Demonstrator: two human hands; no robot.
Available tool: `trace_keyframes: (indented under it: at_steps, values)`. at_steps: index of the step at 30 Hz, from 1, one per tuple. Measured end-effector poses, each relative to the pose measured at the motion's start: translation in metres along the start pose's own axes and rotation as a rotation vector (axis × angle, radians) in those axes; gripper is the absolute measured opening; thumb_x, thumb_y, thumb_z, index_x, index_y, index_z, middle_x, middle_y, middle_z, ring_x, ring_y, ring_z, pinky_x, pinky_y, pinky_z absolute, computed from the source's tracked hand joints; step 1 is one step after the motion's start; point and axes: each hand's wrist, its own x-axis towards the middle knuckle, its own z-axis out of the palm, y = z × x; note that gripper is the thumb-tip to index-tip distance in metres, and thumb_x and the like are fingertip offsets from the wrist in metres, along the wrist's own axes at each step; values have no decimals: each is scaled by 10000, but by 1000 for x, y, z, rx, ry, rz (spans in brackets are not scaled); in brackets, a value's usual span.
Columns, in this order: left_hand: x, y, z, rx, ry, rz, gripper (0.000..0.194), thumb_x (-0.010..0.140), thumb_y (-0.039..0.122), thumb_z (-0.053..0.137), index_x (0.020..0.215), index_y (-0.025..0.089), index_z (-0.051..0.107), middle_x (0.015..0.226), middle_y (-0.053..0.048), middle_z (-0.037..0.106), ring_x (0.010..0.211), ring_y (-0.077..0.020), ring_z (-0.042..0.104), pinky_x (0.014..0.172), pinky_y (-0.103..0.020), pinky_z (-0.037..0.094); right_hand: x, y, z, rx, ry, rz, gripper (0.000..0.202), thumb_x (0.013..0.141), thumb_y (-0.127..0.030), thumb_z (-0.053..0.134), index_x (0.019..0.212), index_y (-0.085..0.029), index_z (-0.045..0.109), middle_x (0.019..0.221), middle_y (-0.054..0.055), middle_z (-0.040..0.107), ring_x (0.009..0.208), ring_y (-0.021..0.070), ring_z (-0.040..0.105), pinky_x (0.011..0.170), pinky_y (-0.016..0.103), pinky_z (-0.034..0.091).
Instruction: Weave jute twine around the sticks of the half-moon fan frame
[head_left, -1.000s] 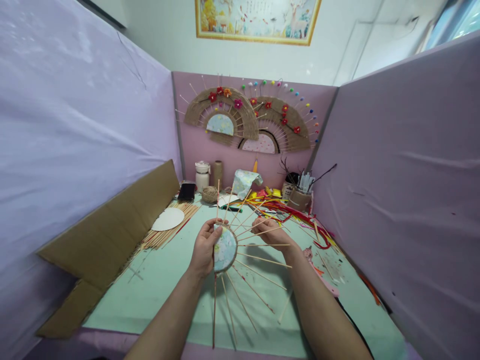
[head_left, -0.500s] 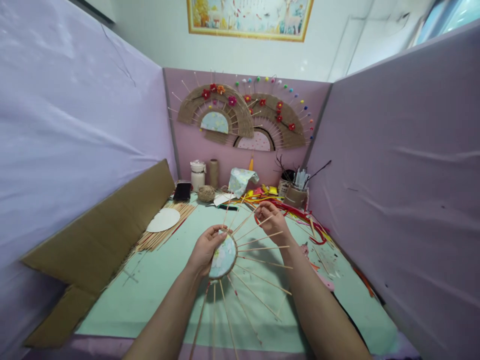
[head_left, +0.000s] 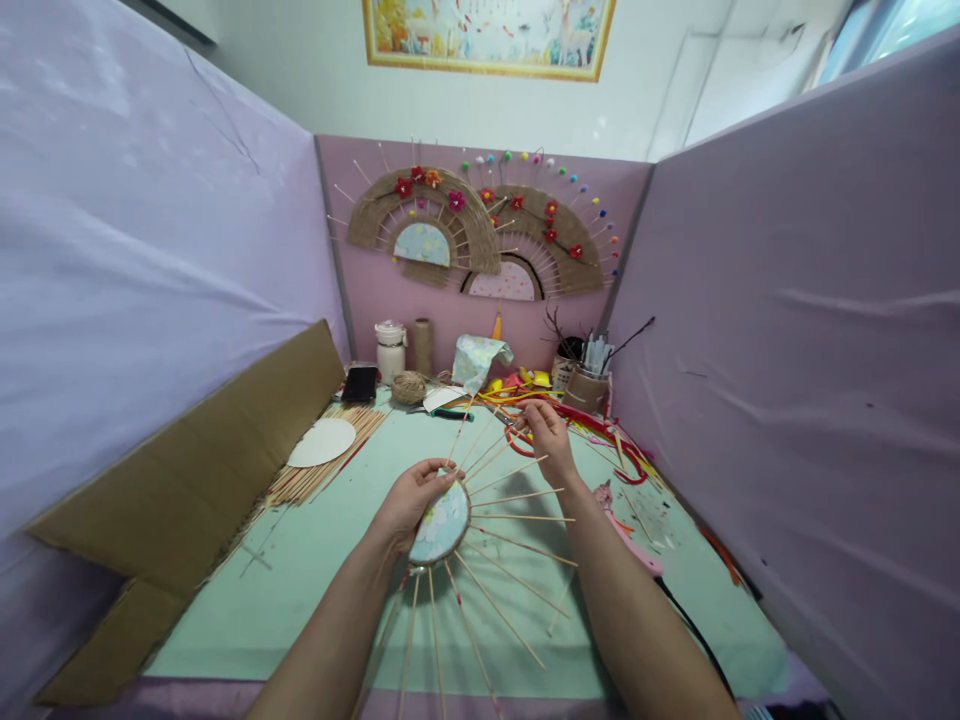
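My left hand (head_left: pixel 411 505) grips a half-round, floral-covered piece (head_left: pixel 442 524) near its upper end, thumb on the cloth. Thin wooden sticks (head_left: pixel 517 519) fan out from its curved edge toward the right and downward. My right hand (head_left: pixel 546 432) is raised to the upper right of the piece, its fingers pinched together near the outer ends of the upper sticks. What sits between those fingertips is too small to make out.
Loose sticks and a white oval (head_left: pixel 322 442) lie left beside leaning cardboard (head_left: pixel 202 460). Behind are a twine ball (head_left: pixel 409 388), pliers (head_left: pixel 454 413), a jar (head_left: pixel 391 352) and a pen holder (head_left: pixel 586 388). A pink glue gun (head_left: pixel 637 553) lies right, near my right forearm.
The half-round piece has turned slightly clockwise, its sticks swinging downward. My right hand remains pinched near the upper sticks. The whole view has shifted a little.
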Motion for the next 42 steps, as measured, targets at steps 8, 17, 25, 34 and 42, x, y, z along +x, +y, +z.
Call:
trace_keyframes:
  at_steps: [8,17,25,34,42]
  values:
    - [2,1,-3,-22,21,-17,321,580,185,778,846,131,607,780,-96,714,510,-132,627,441,-196,460,-1,-4,-4,-40,-32,-27,312,804,-502,517,870,-204,581,676,19,574,652,165,540,660,306,425]
    - [-1,12,-10,-49,105,96,331,598,195,771,870,132,595,780,-72,711,538,-118,621,483,-195,468,0,2,-2,13,-34,-34,287,830,-469,486,859,-214,615,848,39,611,597,128,482,595,289,410]
    - [0,17,-14,-167,136,269,333,628,194,750,911,156,578,906,-63,704,584,-101,611,517,-199,471,-2,15,6,-105,-148,125,323,795,-498,526,787,-189,622,600,-2,555,530,117,451,532,255,363]
    - [5,18,-19,-426,102,310,221,698,163,695,867,176,553,968,-53,672,896,-184,645,775,-312,504,-29,0,27,-269,-927,430,317,701,-469,661,729,-154,656,663,-6,581,610,114,489,592,237,374]
    - [1,21,-19,-460,42,394,258,701,206,700,914,204,553,931,-30,664,908,-173,636,819,-310,493,-32,0,32,-260,-900,411,322,734,-465,636,853,-171,693,741,20,640,671,140,555,651,256,423]
